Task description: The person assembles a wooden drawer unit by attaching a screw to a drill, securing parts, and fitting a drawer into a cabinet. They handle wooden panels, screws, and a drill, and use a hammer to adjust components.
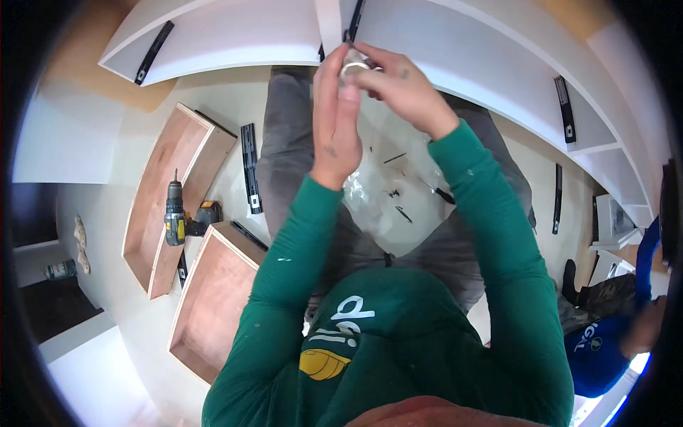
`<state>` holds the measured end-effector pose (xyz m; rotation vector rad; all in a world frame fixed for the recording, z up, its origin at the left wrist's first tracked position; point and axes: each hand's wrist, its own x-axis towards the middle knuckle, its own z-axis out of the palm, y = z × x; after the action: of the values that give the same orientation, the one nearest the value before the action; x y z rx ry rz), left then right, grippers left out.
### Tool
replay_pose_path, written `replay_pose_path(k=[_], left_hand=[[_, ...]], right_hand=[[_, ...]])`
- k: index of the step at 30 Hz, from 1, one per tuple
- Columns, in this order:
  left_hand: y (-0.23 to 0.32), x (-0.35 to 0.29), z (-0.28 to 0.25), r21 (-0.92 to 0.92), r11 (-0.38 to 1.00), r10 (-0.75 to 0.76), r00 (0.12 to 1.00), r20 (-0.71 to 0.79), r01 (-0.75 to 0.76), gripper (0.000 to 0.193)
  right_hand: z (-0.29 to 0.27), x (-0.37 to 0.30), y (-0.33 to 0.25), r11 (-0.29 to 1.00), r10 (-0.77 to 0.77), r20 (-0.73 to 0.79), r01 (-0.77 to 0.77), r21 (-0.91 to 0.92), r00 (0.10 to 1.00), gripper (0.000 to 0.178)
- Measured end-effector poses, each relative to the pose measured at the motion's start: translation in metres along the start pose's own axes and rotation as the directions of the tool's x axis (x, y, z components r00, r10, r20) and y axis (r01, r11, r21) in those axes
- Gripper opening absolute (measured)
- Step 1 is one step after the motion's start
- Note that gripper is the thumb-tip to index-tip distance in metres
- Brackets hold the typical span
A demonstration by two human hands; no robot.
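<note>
Both my hands are raised at the front edge of the white cabinet, by its upright divider (329, 25). Between them is a short tool with a pale, shiny handle (354, 67), its dark tip toward a black drawer slide (356, 20) on the divider. My right hand (405, 82) curls its fingers around the handle. My left hand (334, 121) lies along the tool's left side, fingers long and thumb against it. The tool's exact kind is partly hidden by the fingers. Below, between my legs, screws and small dark bits (395, 193) lie on the floor.
A cordless drill (176, 213) stands by two wooden drawer boxes (153, 213) (213, 306) at left. Loose slides (250, 167) (558, 199) lie on the floor. A screwdriver (442, 192) lies near my right leg. Another person in blue (601, 356) is at lower right.
</note>
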<state>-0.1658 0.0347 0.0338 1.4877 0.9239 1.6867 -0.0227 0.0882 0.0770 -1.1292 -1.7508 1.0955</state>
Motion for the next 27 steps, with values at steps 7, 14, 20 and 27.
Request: replay_pose_path(k=[7, 14, 20, 27], left_hand=[[0.037, 0.023, -0.022, 0.602, 0.785, -0.067, 0.948, 0.312, -0.143, 0.053], [0.039, 0.053, -0.014, 0.878, 0.34, -0.127, 0.909, 0.398, -0.337, 0.034], [0.041, 0.091, 0.014, 0.983, -0.051, -0.409, 0.902, 0.138, -0.174, 0.034], [0.038, 0.092, 0.069, 0.9, -0.357, -0.502, 0.864, 0.042, -0.251, 0.032]], right_hand=[[0.037, -0.014, 0.019, 0.7, 0.068, 0.012, -0.056, 0.712, 0.998, 0.091], [0.047, -0.031, 0.013, 0.508, 0.018, 0.065, -0.065, 0.859, 0.998, 0.085], [-0.001, -0.063, 0.067, 0.679, 0.138, 0.128, -0.188, 0.71, 0.982, 0.063], [-0.018, -0.082, 0.228, 0.937, 0.254, -0.138, -0.208, 0.279, 0.957, 0.054]])
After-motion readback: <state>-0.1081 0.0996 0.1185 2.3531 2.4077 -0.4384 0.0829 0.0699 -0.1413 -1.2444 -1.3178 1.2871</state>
